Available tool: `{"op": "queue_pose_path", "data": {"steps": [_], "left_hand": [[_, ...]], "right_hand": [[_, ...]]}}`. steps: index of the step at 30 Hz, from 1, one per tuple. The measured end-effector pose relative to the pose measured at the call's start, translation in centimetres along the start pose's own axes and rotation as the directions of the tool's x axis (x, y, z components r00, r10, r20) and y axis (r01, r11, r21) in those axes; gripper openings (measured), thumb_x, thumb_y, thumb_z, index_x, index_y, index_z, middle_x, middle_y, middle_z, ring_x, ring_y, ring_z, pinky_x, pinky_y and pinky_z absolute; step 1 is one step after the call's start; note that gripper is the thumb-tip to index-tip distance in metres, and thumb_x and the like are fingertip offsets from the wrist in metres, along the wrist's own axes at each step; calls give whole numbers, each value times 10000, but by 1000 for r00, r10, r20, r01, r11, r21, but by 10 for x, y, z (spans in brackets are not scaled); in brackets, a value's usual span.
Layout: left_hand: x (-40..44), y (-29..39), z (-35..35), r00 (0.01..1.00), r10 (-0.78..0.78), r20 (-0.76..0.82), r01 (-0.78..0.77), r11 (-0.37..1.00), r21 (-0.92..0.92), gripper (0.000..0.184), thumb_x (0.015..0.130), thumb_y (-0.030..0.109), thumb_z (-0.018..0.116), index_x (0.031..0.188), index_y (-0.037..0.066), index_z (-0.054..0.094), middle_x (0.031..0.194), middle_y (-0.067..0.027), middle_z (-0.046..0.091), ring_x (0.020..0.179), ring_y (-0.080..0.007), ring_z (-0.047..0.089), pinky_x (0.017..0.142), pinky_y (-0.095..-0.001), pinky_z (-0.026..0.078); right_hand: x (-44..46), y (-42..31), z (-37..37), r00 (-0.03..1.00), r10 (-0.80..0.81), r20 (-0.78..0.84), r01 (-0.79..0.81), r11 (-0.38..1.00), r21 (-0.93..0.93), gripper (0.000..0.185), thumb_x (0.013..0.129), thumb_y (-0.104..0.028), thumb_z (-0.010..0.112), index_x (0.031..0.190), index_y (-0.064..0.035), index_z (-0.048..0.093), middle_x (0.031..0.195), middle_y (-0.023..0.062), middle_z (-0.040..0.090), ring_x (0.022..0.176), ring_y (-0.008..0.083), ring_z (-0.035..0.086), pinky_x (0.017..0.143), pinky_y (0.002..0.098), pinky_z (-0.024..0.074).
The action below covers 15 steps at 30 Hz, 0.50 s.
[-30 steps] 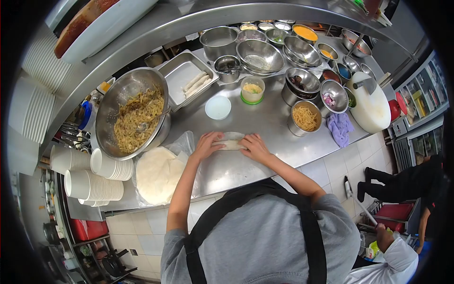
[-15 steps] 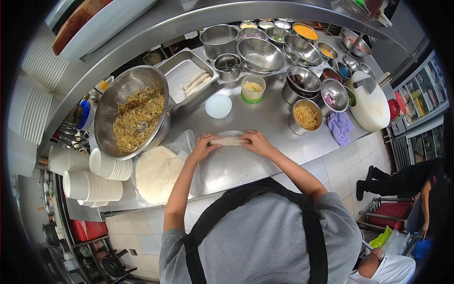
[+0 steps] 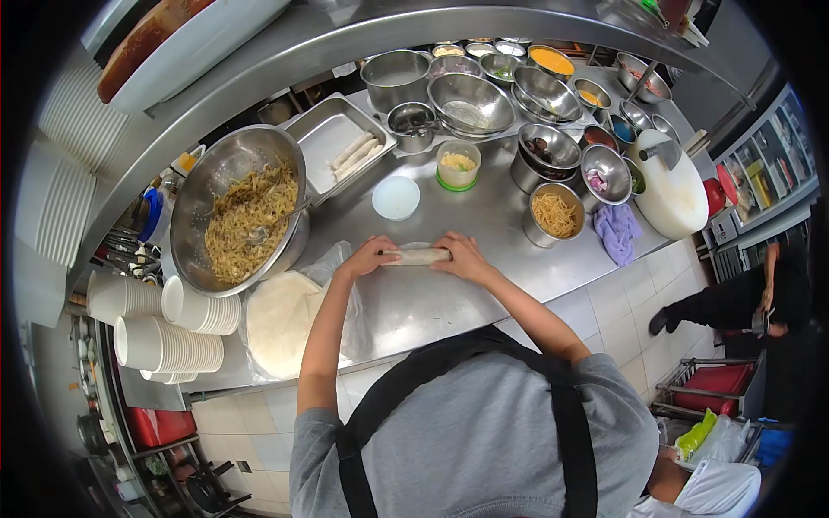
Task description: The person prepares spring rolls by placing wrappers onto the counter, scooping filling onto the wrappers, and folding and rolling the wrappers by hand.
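Steel counter [image 3: 414,315] above tiled floor [image 3: 604,312], in a kitchen. At front: one pale roll [image 3: 415,257], level on the counter, an end pinched by left hand [image 3: 373,256], the other by right hand [image 3: 461,256]. Beyond: one white dish [image 3: 396,198], one green-based tub [image 3: 458,167], one tray [image 3: 321,131] with smaller-looking rolls [image 3: 355,155], apparently three.

Pale square tiles [image 3: 622,312] pave the floor beside a glass-doored fridge [image 3: 764,173] and curved metal shelf [image 3: 363,47].

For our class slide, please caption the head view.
Two bare hands, left and right, hold a pale roll over a steel counter.
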<state>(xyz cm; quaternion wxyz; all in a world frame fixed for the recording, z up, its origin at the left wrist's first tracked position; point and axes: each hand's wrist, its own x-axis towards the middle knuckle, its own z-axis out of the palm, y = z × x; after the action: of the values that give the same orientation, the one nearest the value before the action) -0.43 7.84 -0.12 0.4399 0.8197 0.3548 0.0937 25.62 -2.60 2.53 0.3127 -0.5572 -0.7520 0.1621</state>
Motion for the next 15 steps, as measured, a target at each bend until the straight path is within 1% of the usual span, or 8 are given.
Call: {"op": "queue_pose_path", "data": {"steps": [1, 4, 6, 7, 9, 10, 12, 15], "left_hand": [[4, -4, -1, 1000, -5, 26, 5, 1000, -15, 308, 834, 305, 670, 1061, 97, 689, 987, -42, 569, 977, -195, 484, 862, -321, 383], [12, -8, -5, 996, -16, 86, 20, 998, -52, 312, 837, 300, 670, 1057, 78, 686, 913, -50, 586, 908, -179, 508, 802, -304, 409], [13, -7, -7, 994, -15, 104, 22, 998, -66, 319, 837, 294, 673, 1059, 66, 676, 868, -54, 589, 870, -170, 515, 769, -295, 418], [14, -6, -8, 991, -40, 125, 58, 989, -139, 324, 837, 299, 673, 1059, 62, 670, 854, -52, 587, 869, -168, 515, 771, -293, 417], [15, -2, -9, 982, -84, 171, 130, 952, -277, 337, 838, 308, 673, 1058, 53, 657, 825, -48, 584, 867, -165, 514, 777, -289, 416], [16, 1, -10, 979, -88, 186, 140, 946, -292, 334, 841, 316, 670, 1059, 63, 654, 838, -47, 572, 877, -168, 507, 783, -290, 413], [17, 5, -11, 972, -94, 214, 160, 933, -321, 329, 846, 332, 662, 1060, 82, 648, 864, -45, 549, 898, -175, 494, 795, -291, 408], [16, 9, -14, 989, -106, 107, 102, 994, 47, 303, 858, 363, 633, 1048, 129, 666, 919, -44, 507, 968, -196, 456, 849, -299, 382]], "right_hand": [[1, -3, -1, 995, -76, -61, 73, 996, -43, 234, 745, -246, 739, 872, -67, 660, 802, 90, 642, 712, 274, 621, 638, 345, 466], [2, 7, 11, 993, 106, 54, -113, 982, 154, 271, 715, -259, 763, 861, -61, 651, 793, 79, 659, 692, 249, 627, 629, 322, 462], [2, 14, 13, 949, 257, 181, -296, 925, 238, 285, 688, -303, 776, 838, -88, 666, 775, 61, 667, 760, 244, 636, 714, 351, 449], [4, 16, 14, 913, 324, 248, -387, 881, 271, 292, 674, -325, 782, 826, -101, 673, 766, 52, 671, 794, 242, 640, 757, 366, 443], [6, 23, 18, 886, 360, 292, -443, 843, 306, 308, 668, -354, 783, 817, -104, 680, 740, 55, 667, 786, 232, 636, 768, 364, 424], [7, 26, 19, 872, 377, 314, -471, 822, 321, 317, 665, -368, 783, 813, -106, 684, 727, 56, 665, 781, 227, 633, 773, 363, 414], [9, 27, 16, 865, 386, 320, -469, 849, 242, 328, 679, -403, 767, 814, -113, 697, 742, 51, 667, 774, 220, 627, 795, 368, 377], [13, 27, 15, 860, 398, 319, -465, 868, 172, 330, 717, -437, 734, 813, -122, 712, 769, 41, 672, 779, 213, 619, 819, 381, 325]]}}
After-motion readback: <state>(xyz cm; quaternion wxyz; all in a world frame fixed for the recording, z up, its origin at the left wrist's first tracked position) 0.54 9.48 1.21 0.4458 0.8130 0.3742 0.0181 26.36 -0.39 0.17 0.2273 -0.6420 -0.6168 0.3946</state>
